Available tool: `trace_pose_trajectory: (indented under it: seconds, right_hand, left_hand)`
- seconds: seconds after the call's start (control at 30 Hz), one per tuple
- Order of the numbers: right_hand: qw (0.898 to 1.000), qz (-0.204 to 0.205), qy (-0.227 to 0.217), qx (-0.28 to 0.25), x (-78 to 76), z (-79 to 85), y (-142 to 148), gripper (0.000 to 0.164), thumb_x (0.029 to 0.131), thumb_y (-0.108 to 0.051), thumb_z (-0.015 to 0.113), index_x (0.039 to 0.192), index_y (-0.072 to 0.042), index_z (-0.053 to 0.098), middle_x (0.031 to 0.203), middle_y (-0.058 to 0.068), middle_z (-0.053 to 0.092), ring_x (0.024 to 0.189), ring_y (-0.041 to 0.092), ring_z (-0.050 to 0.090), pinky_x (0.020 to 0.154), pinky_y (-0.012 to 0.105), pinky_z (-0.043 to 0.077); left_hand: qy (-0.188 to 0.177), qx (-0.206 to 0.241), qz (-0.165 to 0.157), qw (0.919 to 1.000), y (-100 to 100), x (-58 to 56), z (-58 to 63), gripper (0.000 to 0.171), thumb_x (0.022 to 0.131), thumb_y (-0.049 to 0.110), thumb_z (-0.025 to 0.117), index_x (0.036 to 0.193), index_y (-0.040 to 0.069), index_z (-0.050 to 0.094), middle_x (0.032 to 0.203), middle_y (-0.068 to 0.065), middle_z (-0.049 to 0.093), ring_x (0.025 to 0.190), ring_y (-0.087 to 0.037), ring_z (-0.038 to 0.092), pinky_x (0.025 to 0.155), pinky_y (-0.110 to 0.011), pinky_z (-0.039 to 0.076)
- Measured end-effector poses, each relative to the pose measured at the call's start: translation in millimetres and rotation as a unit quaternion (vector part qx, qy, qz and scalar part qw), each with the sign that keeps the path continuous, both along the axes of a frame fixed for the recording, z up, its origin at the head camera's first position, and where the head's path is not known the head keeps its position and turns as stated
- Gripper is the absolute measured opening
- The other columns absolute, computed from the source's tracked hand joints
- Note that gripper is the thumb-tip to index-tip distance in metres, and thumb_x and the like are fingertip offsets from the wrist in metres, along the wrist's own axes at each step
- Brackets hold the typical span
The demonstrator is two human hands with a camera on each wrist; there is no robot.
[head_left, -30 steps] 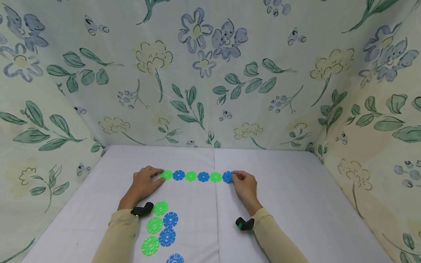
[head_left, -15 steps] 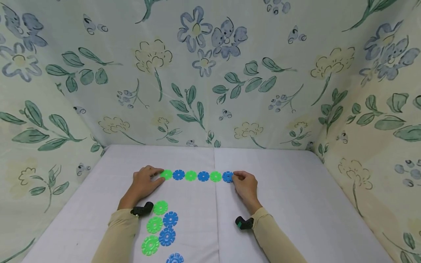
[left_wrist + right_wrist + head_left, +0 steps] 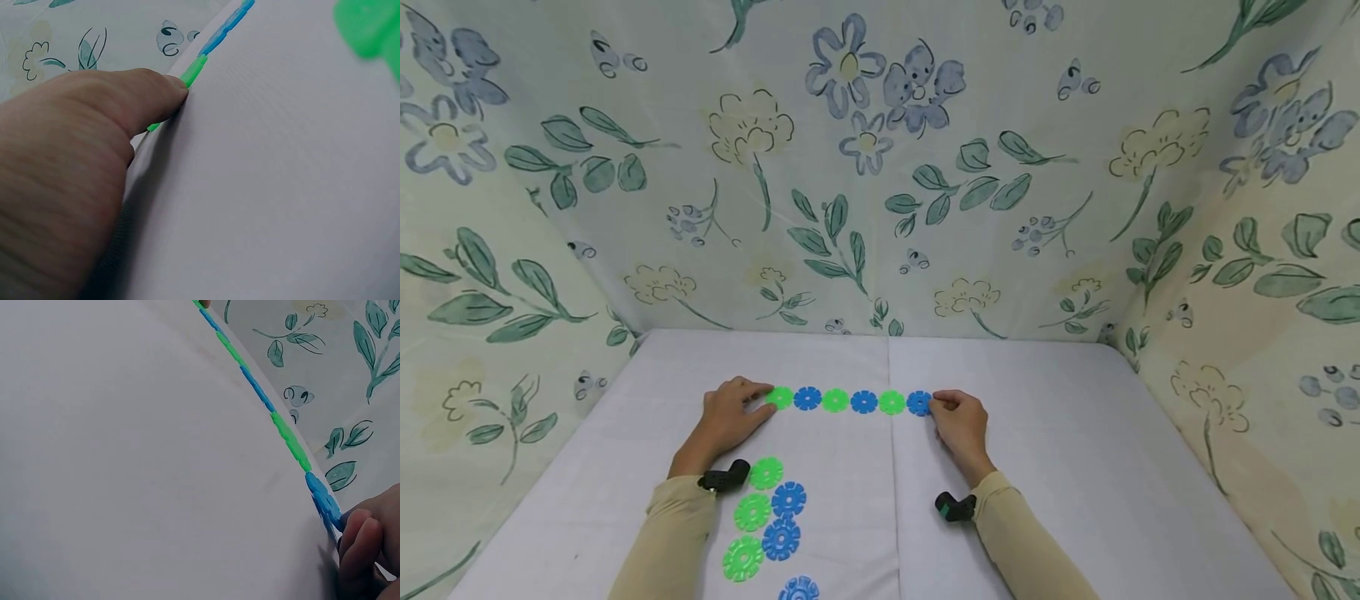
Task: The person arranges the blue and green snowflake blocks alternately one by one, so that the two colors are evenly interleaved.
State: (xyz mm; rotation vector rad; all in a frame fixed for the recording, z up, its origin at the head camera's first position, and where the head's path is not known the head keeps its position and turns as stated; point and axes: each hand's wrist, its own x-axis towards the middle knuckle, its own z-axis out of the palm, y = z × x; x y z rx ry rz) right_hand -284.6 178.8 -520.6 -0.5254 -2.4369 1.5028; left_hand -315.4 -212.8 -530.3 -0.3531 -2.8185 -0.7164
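Green and blue notched plastic discs alternate in a straight row across the white-covered table. At the row's left end, my left hand (image 3: 730,417) holds the green disc (image 3: 781,398) between thumb and index finger; the thumb (image 3: 156,97) shows at its near edge in the left wrist view. My right hand (image 3: 961,427) pinches the blue disc (image 3: 919,403) at the right end by its outer edge. In the right wrist view this blue disc (image 3: 322,497) looks slightly tilted and meets the green disc (image 3: 290,441) beside it. The fingertips partly cover both end discs.
Loose discs lie nearer me by the left forearm: green discs (image 3: 752,512) and blue discs (image 3: 782,538), with another blue disc (image 3: 799,588) at the bottom edge. The white tablecloth (image 3: 1037,433) has a crease down its middle. Floral cloth (image 3: 880,208) walls the back and sides.
The right wrist has shifted very slightly to the left. Both hands keep their hold on the end discs, and the row and loose discs stay where they were.
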Motion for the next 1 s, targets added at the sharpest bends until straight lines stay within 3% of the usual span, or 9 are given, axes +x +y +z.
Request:
trace_pose_trajectory:
  seconds: [0.57, 1.0]
  right_hand:
    - [1.000, -0.004, 0.001, 0.020, 5.0, 2.5, -3.9, 0.014, 0.090, -0.017, 0.069, 0.102, -0.011, 0.073, 0.088, 0.008, 0.067, 0.050, 0.015, 0.058, 0.044, 0.024, 0.047]
    - [0.999, -0.001, 0.033, 0.032, 8.2, -3.1, -4.5, 0.015, 0.090, -0.021, 0.069, 0.102, -0.012, 0.073, 0.089, 0.007, 0.069, 0.053, 0.014, 0.059, 0.048, 0.026, 0.049]
  left_hand:
    - [-0.002, 0.003, 0.004, 1.0000, 0.1, 0.4, 0.8, 0.041, 0.091, 0.044, 0.071, 0.127, 0.024, 0.069, 0.110, -0.003, 0.066, 0.101, -0.023, 0.057, 0.085, -0.048, 0.031]
    - [-0.005, 0.001, 0.006, 1.0000, -0.7, -1.1, 1.2, 0.041, 0.091, 0.044, 0.071, 0.128, 0.025, 0.069, 0.112, -0.002, 0.065, 0.102, -0.022, 0.057, 0.084, -0.045, 0.031]
